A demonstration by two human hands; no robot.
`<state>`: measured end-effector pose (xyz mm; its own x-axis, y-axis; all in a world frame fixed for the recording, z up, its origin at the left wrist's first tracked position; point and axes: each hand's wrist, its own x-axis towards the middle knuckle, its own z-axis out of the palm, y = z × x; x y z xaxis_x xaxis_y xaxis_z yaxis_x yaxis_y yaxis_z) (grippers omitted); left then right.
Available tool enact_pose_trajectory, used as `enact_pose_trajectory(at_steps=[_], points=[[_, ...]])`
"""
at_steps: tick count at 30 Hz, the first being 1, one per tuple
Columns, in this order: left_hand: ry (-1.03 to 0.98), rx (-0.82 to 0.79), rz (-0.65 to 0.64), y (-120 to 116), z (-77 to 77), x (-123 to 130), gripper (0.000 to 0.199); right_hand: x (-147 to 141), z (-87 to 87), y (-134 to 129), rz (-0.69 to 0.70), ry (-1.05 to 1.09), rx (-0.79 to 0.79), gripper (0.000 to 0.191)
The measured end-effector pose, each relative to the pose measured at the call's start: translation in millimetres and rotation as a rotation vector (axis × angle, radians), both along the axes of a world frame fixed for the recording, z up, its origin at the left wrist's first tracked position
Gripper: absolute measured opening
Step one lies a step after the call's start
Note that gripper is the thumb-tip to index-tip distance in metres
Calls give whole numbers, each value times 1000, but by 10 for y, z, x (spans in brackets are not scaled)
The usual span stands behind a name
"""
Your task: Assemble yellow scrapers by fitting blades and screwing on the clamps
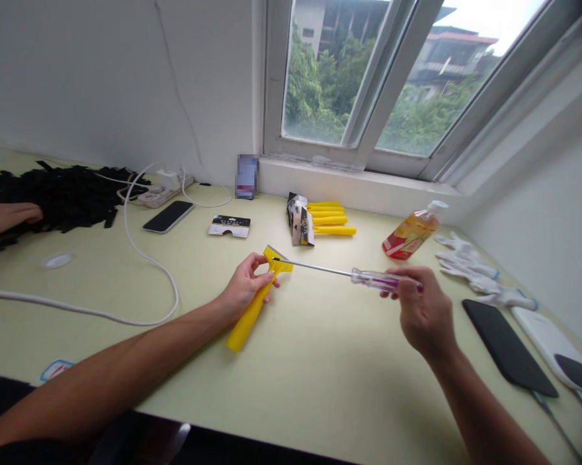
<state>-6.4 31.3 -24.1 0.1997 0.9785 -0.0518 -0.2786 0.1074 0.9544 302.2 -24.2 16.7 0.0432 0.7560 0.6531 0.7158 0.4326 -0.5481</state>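
My left hand [246, 284] is wrapped round the neck of a yellow scraper [252, 316], whose handle slants down toward the table's front edge. A thin metal blade edge shows at the scraper's head. In my right hand [424, 310] is a screwdriver [375, 279] with a clear and purple handle. Its long shaft points left, and the tip meets the scraper's head near a small dark spot beside my left fingers. Whether a screw sits under the tip is too small to tell.
Behind lie yellow scrapers [329, 221] with card sleeves, a black-and-white card [229, 226] and phones. A bottle [411, 232], gloves [475, 268] and a black power bank [506, 345] are right. Another person's hand [14, 216] touches black strips [72, 194] at left, near white cables.
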Motion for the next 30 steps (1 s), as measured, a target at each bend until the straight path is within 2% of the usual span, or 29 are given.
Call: enact_pose_trajectory(at_steps=[3, 4, 7, 8, 11, 15, 19, 23, 24, 27, 28, 30], points=[[42, 9, 33, -5, 16, 6, 38, -23, 47, -41, 245, 25, 10, 32], [56, 17, 35, -9, 27, 9, 38, -27, 59, -56, 244, 25, 5, 30], [108, 53, 35, -27, 72, 21, 39, -15, 91, -84, 103, 42, -45, 18], [128, 63, 38, -34, 90, 23, 39, -5, 102, -83, 103, 58, -69, 20], [185, 77, 61, -46, 139, 19, 40, 28, 126, -54, 230, 126, -149, 36], [204, 80, 59, -46, 184, 2, 43, 59, 120, -8, 112, 198, -232, 21], [185, 61, 80, -47, 189, -1, 46, 76, 95, -6, 240, 164, -204, 34], [157, 89, 115, -44, 177, 0, 45, 55, 84, -36, 108, 149, -191, 19], [151, 103, 127, -42, 174, -2, 44, 45, 86, -43, 119, 156, -193, 20], [147, 122, 158, -34, 167, -15, 43, 17, 94, -54, 272, 171, -186, 35], [147, 119, 156, -33, 163, -20, 42, 12, 96, -54, 270, 176, -183, 34], [145, 123, 142, -32, 155, -27, 41, 10, 98, -50, 199, 217, -200, 20]])
